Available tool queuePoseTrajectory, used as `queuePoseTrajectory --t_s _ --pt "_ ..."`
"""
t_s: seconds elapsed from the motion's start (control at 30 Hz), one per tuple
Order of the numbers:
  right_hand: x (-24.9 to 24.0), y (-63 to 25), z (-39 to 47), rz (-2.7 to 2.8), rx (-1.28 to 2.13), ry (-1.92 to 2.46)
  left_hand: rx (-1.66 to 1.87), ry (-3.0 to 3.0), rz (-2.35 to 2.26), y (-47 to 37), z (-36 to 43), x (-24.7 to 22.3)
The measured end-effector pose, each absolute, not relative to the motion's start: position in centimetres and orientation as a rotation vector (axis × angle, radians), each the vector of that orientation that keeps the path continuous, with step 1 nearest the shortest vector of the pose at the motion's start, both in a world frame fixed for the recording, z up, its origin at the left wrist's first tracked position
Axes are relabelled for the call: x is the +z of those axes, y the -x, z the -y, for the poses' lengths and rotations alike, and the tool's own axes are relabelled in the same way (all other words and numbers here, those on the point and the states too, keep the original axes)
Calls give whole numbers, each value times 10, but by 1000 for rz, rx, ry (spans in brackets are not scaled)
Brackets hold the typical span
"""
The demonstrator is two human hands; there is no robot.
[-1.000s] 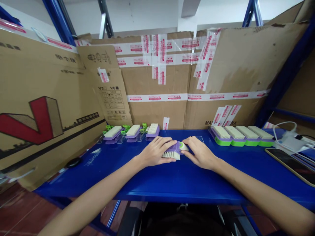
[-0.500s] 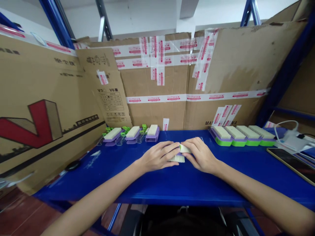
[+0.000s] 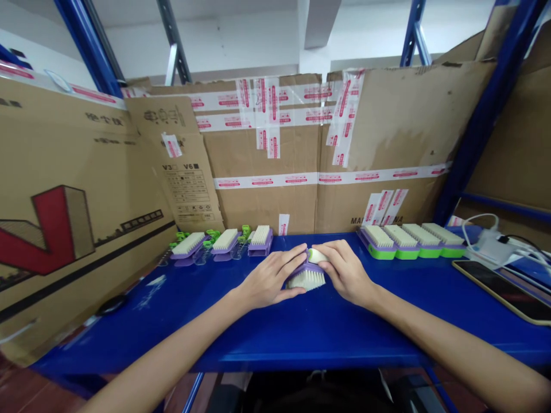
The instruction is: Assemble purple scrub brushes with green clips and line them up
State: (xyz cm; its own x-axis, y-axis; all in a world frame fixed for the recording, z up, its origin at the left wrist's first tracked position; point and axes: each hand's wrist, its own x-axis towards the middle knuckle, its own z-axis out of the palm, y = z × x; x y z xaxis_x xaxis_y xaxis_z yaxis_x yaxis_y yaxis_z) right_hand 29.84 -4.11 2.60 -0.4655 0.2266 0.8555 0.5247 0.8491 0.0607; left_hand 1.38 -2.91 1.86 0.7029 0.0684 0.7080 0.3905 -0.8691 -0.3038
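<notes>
My left hand (image 3: 272, 277) is wrapped round a purple scrubbing brush (image 3: 307, 279), whose white bristles point down toward me. Between the fingers of my right hand (image 3: 348, 269) is a small white piece with a green end (image 3: 316, 256), pressed against the purple body of the brush. My fingers cover much of both, so how the two fit together is hidden. Both hands are close together above the middle of the blue table (image 3: 275, 338).
Purple brushes (image 3: 224, 241) lie bristles up at the back left, among clear parts with green tops (image 3: 240, 245). Several green-based brushes (image 3: 407, 248) line the back right. A phone (image 3: 501, 289) and a white charger (image 3: 486, 248) with cables lie at the right. Cardboard (image 3: 267, 206) walls the back.
The brush in my left hand has tilted, and more of its bristles and purple body show. My right hand still holds the white piece against it. The view has shifted slightly.
</notes>
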Motion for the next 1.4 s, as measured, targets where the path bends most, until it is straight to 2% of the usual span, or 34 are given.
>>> queuePoseTrajectory --t_s 0.23,0.67,1.4 --pt "22 -300 38 2079 -334 584 -1013 2374 285 -16 29 16" --pt "29 -301 42 2210 -427 481 -921 2028 128 -10 29 13" --pt "28 -298 43 2324 -585 435 -931 2064 25 -9 21 2"
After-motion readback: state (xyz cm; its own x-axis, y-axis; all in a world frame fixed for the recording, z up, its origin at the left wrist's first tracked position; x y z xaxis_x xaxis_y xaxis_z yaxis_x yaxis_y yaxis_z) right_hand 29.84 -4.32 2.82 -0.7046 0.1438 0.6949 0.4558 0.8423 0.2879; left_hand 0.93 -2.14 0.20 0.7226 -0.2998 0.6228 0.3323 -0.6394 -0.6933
